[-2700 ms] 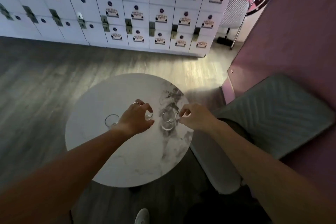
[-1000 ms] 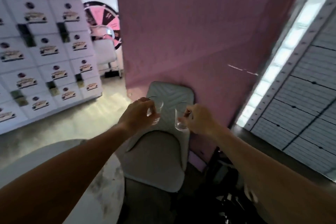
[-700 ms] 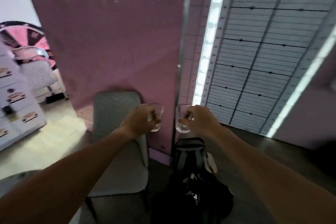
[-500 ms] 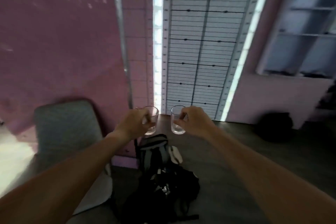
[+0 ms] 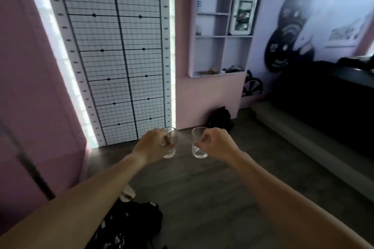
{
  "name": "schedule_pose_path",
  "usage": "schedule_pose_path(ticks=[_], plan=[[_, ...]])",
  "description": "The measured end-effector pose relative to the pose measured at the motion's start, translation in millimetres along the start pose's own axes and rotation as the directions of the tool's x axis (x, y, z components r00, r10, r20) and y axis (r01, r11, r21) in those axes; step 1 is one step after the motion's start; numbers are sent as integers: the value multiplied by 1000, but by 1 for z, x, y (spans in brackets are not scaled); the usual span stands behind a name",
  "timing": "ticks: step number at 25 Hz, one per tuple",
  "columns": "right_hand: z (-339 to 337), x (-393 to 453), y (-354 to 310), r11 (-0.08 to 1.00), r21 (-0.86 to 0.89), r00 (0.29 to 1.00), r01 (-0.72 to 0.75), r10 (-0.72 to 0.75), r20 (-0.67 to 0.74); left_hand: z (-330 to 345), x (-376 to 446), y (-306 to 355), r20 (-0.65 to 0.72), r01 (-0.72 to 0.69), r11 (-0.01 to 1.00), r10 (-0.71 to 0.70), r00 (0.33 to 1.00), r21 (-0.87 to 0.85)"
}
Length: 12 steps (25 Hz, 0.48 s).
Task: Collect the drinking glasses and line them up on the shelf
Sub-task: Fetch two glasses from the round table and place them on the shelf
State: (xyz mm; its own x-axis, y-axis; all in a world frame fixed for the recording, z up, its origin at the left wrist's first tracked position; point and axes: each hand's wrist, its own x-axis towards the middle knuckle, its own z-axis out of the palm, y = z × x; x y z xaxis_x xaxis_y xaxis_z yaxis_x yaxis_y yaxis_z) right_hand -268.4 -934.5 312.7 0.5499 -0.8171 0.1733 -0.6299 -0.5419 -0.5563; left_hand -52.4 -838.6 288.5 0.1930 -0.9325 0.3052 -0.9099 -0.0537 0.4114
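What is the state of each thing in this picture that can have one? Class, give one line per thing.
Left hand: closed around a glass, carrying it.
Left glass: upright, empty, off any surface.
Right hand: pinching a glass by its side.
Right glass: upright, empty, carried in the air.
Wall shelf: open-fronted, some compartments hold items, no glasses visible there.
Bag: on the floor by the wall.

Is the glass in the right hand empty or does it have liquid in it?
Empty: the glass in the right hand looks clear to its base, no liquid line.
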Motion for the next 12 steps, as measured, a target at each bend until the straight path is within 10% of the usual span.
schedule_pose_path(ticks=[12], plan=[[-14, 137, 102, 985, -22, 986, -168, 169, 8, 96, 195, -3, 115, -12, 992, 27, 993, -128]])
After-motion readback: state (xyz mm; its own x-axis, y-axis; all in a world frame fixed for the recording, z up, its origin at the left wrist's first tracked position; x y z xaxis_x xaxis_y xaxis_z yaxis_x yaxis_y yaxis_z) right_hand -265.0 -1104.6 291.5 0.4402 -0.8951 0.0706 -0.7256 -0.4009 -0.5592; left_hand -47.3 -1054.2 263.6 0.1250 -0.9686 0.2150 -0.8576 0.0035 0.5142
